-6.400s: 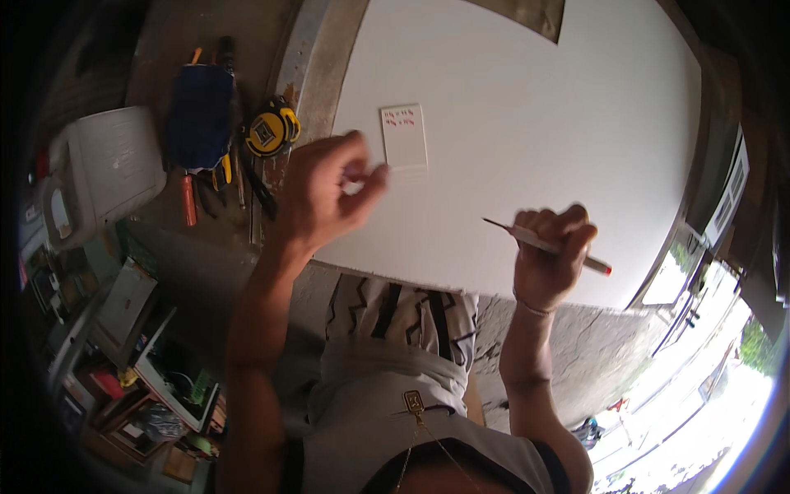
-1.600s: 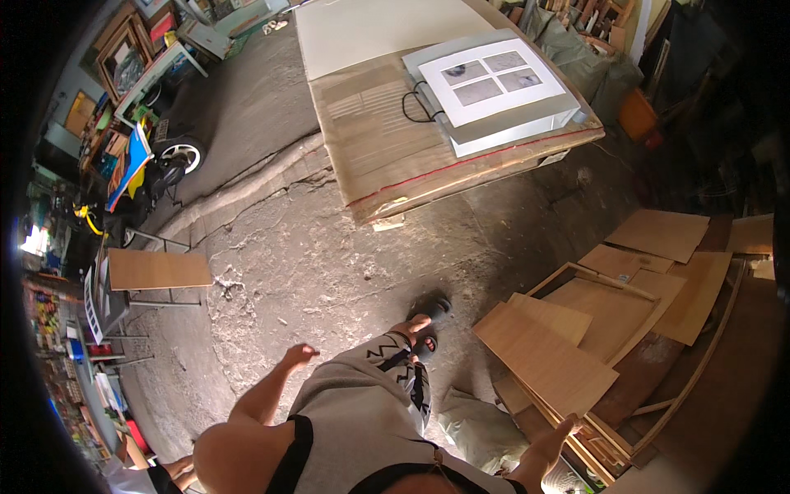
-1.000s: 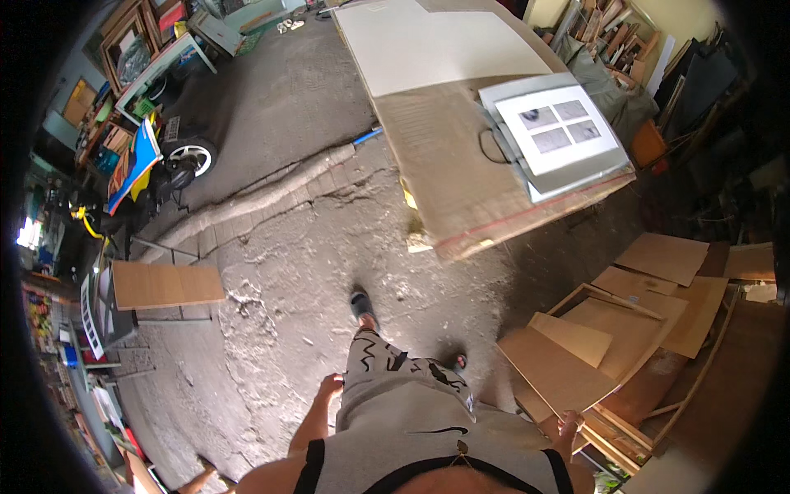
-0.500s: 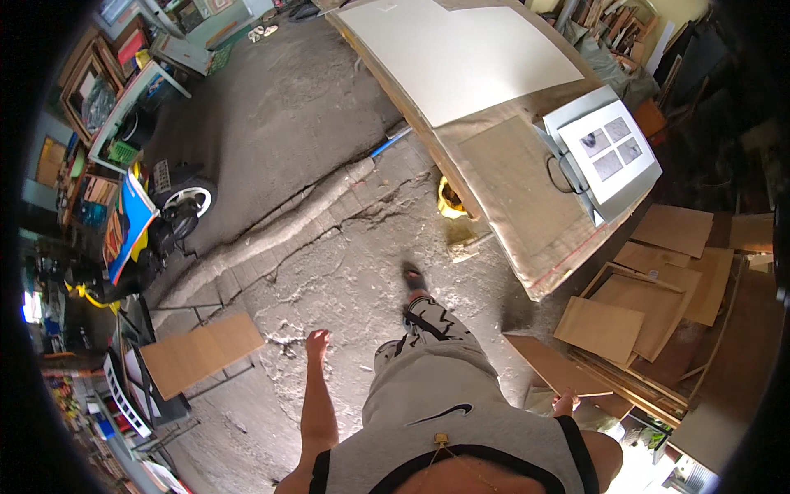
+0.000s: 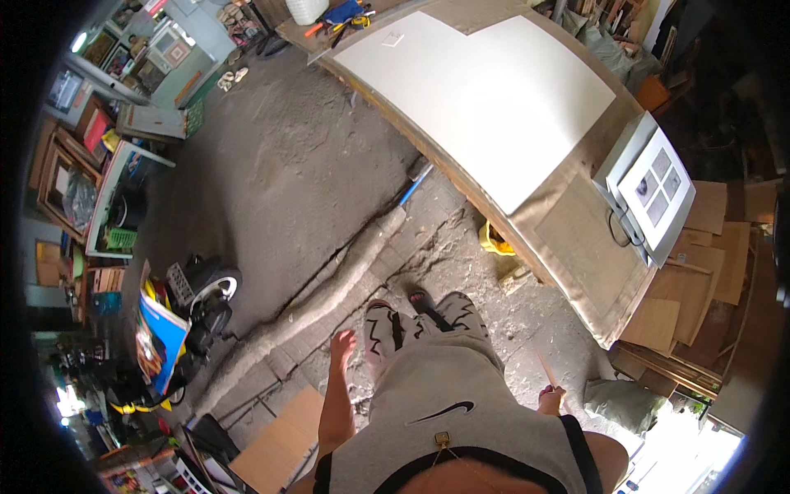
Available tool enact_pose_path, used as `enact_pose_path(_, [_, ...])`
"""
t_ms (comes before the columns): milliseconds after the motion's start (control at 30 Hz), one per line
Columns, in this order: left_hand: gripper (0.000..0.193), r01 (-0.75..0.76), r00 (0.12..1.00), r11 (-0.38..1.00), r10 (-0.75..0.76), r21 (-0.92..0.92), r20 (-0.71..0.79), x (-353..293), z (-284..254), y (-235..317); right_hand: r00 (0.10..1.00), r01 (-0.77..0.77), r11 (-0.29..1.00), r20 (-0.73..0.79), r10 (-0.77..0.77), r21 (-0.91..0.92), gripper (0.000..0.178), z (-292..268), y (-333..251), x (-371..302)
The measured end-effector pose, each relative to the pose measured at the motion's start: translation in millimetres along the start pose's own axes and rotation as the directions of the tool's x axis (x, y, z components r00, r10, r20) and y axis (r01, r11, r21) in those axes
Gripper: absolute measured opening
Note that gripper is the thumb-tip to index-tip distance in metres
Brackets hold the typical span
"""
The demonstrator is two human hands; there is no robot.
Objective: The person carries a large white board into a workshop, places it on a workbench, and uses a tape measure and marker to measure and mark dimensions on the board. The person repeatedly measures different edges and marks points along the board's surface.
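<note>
My right hand (image 5: 552,400) is closed on a thin brown board (image 5: 546,370), which hangs beside my right leg and shows almost edge-on. My left hand (image 5: 343,346) hangs free at my left side, its fingers loosely apart and holding nothing. Ahead and to the right stands a worktable (image 5: 568,247) covered in brown material. A large white sheet (image 5: 485,99) with a notched far edge lies on it. At the table's right end, a white panel with four dark pictures (image 5: 656,185) rests on a grey case (image 5: 609,177).
A motorbike (image 5: 185,321) stands at left, near a brown board on a metal frame (image 5: 280,440). A raised ridge (image 5: 321,288) crosses the rough floor. Brown boards (image 5: 666,305) are stacked beyond the table at right. A yellow container (image 5: 492,239) sits beneath the table edge.
I have stepped forward and turned, so the table now lies closer and the tools at its far end show. The board in my right hand has swung from broadside to nearly edge-on.
</note>
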State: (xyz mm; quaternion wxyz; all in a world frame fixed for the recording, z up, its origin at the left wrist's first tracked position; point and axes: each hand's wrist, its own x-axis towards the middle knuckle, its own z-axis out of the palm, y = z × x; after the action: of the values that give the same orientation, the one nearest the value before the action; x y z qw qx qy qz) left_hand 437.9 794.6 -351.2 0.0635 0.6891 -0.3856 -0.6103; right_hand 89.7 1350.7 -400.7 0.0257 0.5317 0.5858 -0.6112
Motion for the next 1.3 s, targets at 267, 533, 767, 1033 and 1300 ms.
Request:
enact_pose_path(267, [0.025,0.084,0.986,0.898,-0.139,0.433,0.096,105,-122,34,0.986,-0.121,0.966,-0.083,0.143,0.228,0.017,99,92,-153])
enact_pose_path(533, [0.019,-0.041,0.969,0.936,-0.049,0.351,0.243,270,-212,293,0.91,-0.356,0.858,-0.073,0.409,0.371,0.021,207,177,-313])
enact_pose_path(767, [0.028,-0.34,0.94,0.879,0.31,0.334,0.141,390,-170,567,0.84,-0.338,0.738,-0.166,0.516,0.584,0.027,322,233,-424])
enact_pose_path(1033, [0.039,-0.446,0.844,0.731,0.15,0.517,0.516,454,-48,649,0.835,-0.244,0.464,-0.058,0.547,0.852,0.031,439,278,-438])
enact_pose_path(1300, [0.027,-0.884,0.448,0.035,-0.221,0.466,0.866,410,48,791,0.838,-0.259,0.328,0.042,0.544,0.909,0.047,541,313,-522])
